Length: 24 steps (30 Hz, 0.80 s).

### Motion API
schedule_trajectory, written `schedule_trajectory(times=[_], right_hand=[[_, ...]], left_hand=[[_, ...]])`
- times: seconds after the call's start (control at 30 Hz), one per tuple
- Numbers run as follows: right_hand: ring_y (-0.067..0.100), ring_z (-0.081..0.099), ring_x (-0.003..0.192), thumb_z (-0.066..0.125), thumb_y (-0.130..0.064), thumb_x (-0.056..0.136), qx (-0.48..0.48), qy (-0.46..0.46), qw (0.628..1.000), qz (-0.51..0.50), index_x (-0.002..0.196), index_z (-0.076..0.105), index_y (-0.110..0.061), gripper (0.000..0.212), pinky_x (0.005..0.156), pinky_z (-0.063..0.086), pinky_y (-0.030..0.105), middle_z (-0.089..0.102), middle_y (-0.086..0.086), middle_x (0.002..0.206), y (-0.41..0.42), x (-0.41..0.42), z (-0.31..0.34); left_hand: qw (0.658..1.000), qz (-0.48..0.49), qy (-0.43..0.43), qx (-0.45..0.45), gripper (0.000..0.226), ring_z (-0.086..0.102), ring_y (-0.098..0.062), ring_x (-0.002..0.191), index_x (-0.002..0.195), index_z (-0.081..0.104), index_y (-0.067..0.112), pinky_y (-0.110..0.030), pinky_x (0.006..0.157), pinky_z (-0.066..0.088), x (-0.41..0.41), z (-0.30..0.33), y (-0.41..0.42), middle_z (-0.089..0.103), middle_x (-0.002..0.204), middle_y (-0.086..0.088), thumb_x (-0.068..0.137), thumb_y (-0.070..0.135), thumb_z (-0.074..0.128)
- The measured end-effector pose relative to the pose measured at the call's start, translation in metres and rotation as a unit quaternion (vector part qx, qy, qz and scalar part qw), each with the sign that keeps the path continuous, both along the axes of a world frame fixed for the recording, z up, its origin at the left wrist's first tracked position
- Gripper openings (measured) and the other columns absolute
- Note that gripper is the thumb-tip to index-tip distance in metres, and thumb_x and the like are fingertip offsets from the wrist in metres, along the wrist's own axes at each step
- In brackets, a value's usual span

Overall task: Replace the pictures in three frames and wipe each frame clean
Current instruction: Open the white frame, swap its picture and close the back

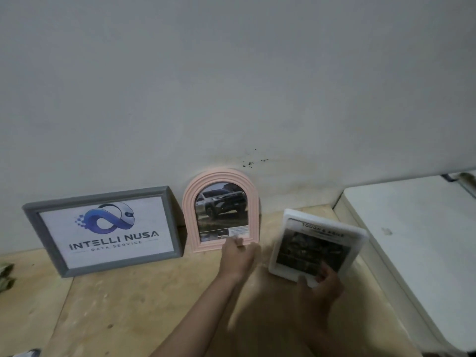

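Against the wall, our left hand (pixel 238 256) touches the pink arched frame (pixel 221 210), fingers blurred, grip unclear; our right hand (pixel 320 283) grips the white frame (pixel 318 249), probably next stood beside it.

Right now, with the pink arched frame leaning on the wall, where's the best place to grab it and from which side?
Probably the straight bottom rail of the pink arched frame, from the front: it leans against the wall, so its back is shut off. The left hand is already at the lower right corner; the right hand grips the white frame.
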State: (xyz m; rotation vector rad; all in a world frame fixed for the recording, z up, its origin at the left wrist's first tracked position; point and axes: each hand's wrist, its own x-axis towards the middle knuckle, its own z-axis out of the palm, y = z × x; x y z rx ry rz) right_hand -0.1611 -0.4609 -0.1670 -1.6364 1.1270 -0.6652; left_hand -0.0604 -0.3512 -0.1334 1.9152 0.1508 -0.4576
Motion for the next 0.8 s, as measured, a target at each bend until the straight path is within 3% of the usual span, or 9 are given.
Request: schedule_trajectory(times=[0.07,0.13,0.23,0.37,0.53,0.6,0.67,0.73,0.8], right_hand=[[0.043,0.036,0.122,0.07,0.01,0.068,-0.012,0.033,0.996,-0.076,0.127,0.043,0.004,0.065,0.102,0.035,0.051,0.044,0.028,0.127,-0.023,-0.006,0.002],[0.043,0.033,0.125,0.073,0.0,0.071,0.011,0.054,0.994,-0.099,0.133,0.038,0.002,0.071,0.104,0.033,0.053,0.041,0.027,0.131,-0.043,-0.007,-0.001],[0.041,0.045,0.118,0.062,-0.015,0.087,0.01,0.057,0.998,0.001,0.13,0.04,-0.002,0.05,0.097,0.04,0.052,0.047,0.024,0.126,-0.064,-0.008,-0.016],[0.035,0.056,0.086,0.043,-0.011,0.096,-0.046,0.029,0.995,0.084,0.096,0.048,-0.007,0.006,0.064,0.041,0.032,0.055,0.014,0.091,-0.076,-0.017,-0.016],[0.007,0.05,0.064,0.037,-0.028,0.091,-0.199,-0.105,0.955,0.194,0.097,0.044,-0.017,0.014,0.056,0.037,0.003,0.055,0.006,0.08,-0.049,-0.039,0.008],[0.003,0.048,0.065,0.035,-0.035,0.093,-0.255,-0.139,0.922,0.254,0.097,0.046,-0.017,0.021,0.058,0.037,-0.002,0.054,0.004,0.081,-0.034,-0.043,0.017],[0.003,0.055,0.079,0.033,-0.035,0.097,-0.304,-0.156,0.884,0.318,0.102,0.049,-0.016,0.025,0.068,0.048,0.009,0.058,0.006,0.09,-0.016,-0.047,0.02],[0.02,0.062,0.094,0.035,-0.03,0.099,-0.373,-0.165,0.842,0.353,0.107,0.05,-0.013,0.024,0.078,0.054,0.033,0.063,0.012,0.101,0.001,-0.05,0.011],[0.027,0.062,0.101,0.041,-0.03,0.098,-0.423,-0.17,0.81,0.369,0.105,0.052,-0.015,0.019,0.082,0.052,0.042,0.062,0.01,0.109,0.023,-0.056,0.004]], left_hand=[[0.998,-0.046,-0.029,-0.031,0.021,0.054,-0.017,0.095,0.103,0.05,0.016,-0.018,0.069,0.041,-0.007,0.015,-0.02,0.053,0.101,-0.001,0.088,0.024,0.062],[0.995,-0.086,-0.031,-0.043,0.042,0.049,-0.019,0.117,0.127,0.045,0.009,-0.019,0.085,0.039,-0.01,0.029,-0.037,0.047,0.121,-0.002,0.091,0.026,0.06],[0.991,-0.126,-0.013,-0.034,0.057,0.049,-0.02,0.123,0.138,0.04,0.011,-0.026,0.101,0.039,-0.017,0.045,-0.054,0.047,0.139,-0.005,0.091,0.038,0.058],[0.991,-0.13,-0.028,-0.032,0.041,0.059,-0.015,0.102,0.116,0.05,0.022,-0.033,0.092,0.049,-0.022,0.055,-0.05,0.061,0.119,-0.002,0.088,0.051,0.057],[0.989,-0.083,0.008,-0.122,0.031,0.056,-0.008,0.085,0.099,0.055,0.022,-0.027,0.075,0.045,-0.024,0.079,-0.016,0.061,0.097,0.005,0.095,0.05,0.042],[0.982,-0.03,0.062,-0.175,0.036,0.059,-0.017,0.094,0.104,0.059,0.018,-0.031,0.076,0.047,-0.022,0.085,0.004,0.062,0.098,0.002,0.095,0.05,0.045],[0.973,0.024,0.101,-0.204,0.03,0.06,-0.029,0.1,0.103,0.059,0.01,-0.038,0.084,0.049,-0.024,0.089,0.028,0.064,0.102,-0.01,0.093,0.038,0.054],[0.974,0.054,0.104,-0.196,0.011,0.062,-0.032,0.092,0.097,0.058,0.004,-0.039,0.079,0.049,-0.027,0.089,0.051,0.064,0.096,-0.017,0.091,0.013,0.056],[0.976,0.069,0.099,-0.182,0.015,0.064,-0.03,0.088,0.102,0.057,-0.001,-0.036,0.07,0.053,-0.033,0.09,0.076,0.065,0.099,-0.021,0.087,-0.003,0.052]])
